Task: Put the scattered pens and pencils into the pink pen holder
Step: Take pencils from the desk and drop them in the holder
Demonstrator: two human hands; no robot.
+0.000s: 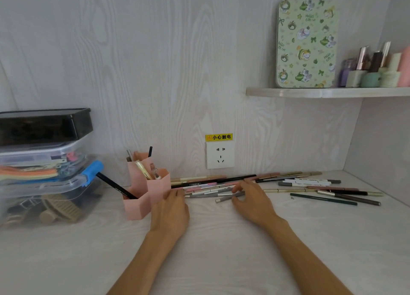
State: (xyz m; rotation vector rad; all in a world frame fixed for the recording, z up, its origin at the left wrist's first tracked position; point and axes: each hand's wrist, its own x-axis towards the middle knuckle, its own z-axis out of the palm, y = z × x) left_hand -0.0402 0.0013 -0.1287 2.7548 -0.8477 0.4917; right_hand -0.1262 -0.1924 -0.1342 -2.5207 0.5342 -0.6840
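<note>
the right hand [250, 197] rests on the heap of pens and pencils [221, 187] along the back of the desk [221, 239], and its fingers [238, 187] curl around a grey pencil [228, 197], thumb below it; it seems a loose pinch, but i cannot tell if the grip is already closed. the left hand [172, 215] lies flat, fingers pressed together, touching the side of the pink pen holder [144, 197], which stands at the left end of the heap and already has a few pens in its cups. to do this step well, take one pencil only, lift it clear of the others, and turn it upright before the cup, while the left hand steadies the holder. more pens [332, 190] lie well apart to the right. the clear storage boxes [44, 179] stand just beside the holder, and a black pencil [116, 187] leaning out of the front cup may block the way in.
</note>
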